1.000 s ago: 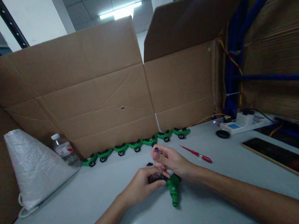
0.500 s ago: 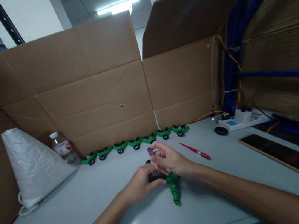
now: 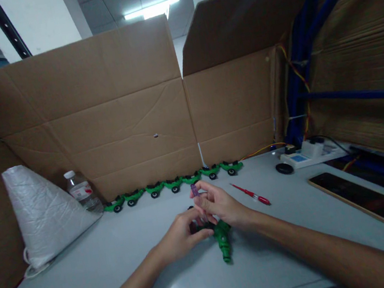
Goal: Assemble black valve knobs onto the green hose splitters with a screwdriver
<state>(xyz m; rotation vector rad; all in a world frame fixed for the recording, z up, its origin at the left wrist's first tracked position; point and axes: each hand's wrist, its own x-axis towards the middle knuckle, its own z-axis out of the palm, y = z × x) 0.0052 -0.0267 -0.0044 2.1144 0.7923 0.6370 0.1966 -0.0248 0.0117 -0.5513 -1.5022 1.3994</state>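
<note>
1. A creased brown cardboard wall [image 3: 119, 126] backs our smooth grey table [image 3: 89, 279].
2. Well in front of the wall, our left hand [image 3: 181, 236] clasps a glossy green toy car [image 3: 223, 239] lying on the table.
3. Our right hand [image 3: 221, 208], touching the left, pinches a tiny purple cylinder [image 3: 194, 190]. We judge that a steadied car and a light pinch serve best.

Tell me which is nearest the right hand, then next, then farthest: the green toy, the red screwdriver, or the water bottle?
1. green toy, right under the right hand, which pinches a purple piece.
2. red screwdriver, on the table to its right.
3. water bottle, far left by the cardboard.
</note>
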